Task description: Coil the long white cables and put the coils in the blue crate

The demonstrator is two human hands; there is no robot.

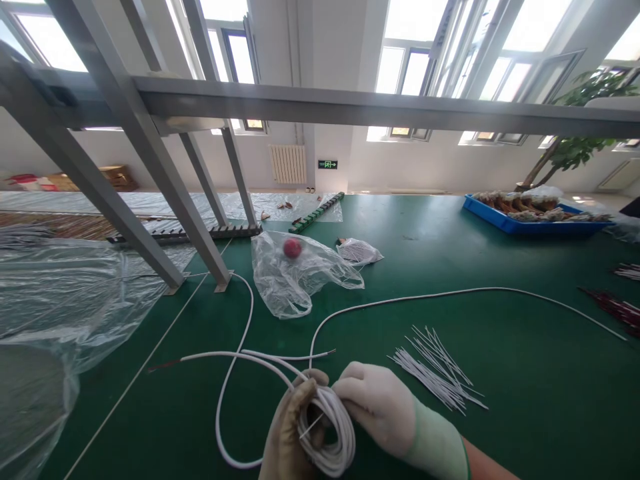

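A coil of white cable is gripped by my left hand, which wears a tan, soiled glove with its fingers wrapped round the left side. Two cable ends with bare tips stick out leftward from the coil. A thin white tie crosses the coil's opening and points toward my right fingers. My right hand, in a white glove with a green-edged cuff, is pinched closed against the coil's upper right side; what lies between its fingertips is hidden. Loose white ties lie right of this hand.
Long white cable arcs over the green table. A clear plastic bag with a red round object lies ahead, beside a smaller bag. Metal frame posts stand left; a blue tray sits at far right.
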